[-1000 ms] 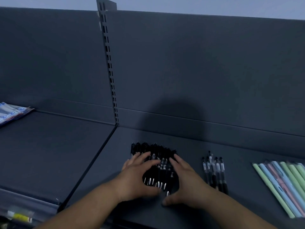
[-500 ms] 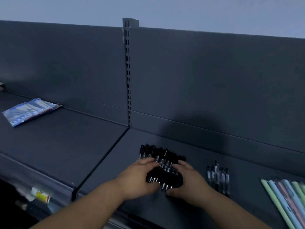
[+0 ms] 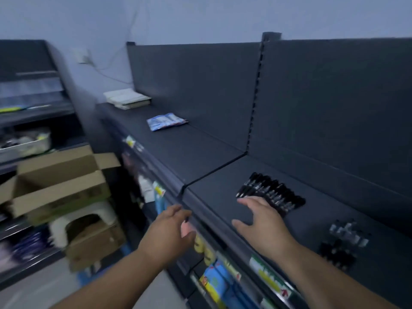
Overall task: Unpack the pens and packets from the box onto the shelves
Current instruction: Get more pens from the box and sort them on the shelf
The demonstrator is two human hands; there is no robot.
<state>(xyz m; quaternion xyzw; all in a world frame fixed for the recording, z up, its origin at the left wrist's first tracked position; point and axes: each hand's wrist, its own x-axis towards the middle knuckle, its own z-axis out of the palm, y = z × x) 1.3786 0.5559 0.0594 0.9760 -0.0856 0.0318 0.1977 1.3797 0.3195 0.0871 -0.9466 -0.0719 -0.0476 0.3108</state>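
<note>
A cardboard box (image 3: 60,175) is seen well to the left of the black pens (image 3: 270,192) and lower than them, its flaps standing open. It is blurred, and what it holds cannot be told. A white stool (image 3: 84,219) is seen under it.

The black pens are laid side by side in a row on the dark shelf (image 3: 200,157), their tips turned towards the front. The right hand (image 3: 260,219) is held just in front of the pens with its grip wide and the fingers spread. The fingertips reach the near side of the row, but whether they touch it cannot be told. Nothing is held. The left hand (image 3: 171,230) is found farther left of the pens, over the shelf's front lip, its grip likewise wide and holding nothing.

To the right of the pens and nearer the front, a second group of pens (image 3: 343,241) is made out, heavily blurred. Far to the left of the pens, a blue packet (image 3: 166,122) lies flat on the same shelf, and beyond it a stack of white booklets (image 3: 127,99).

The back panel stands close behind the pens. A seam between two shelf boards runs just left of them, and bare shelf surface is spread from there to the blue packet. Below the front lip, in front of the pens, coloured packets (image 3: 214,284) are hung.
</note>
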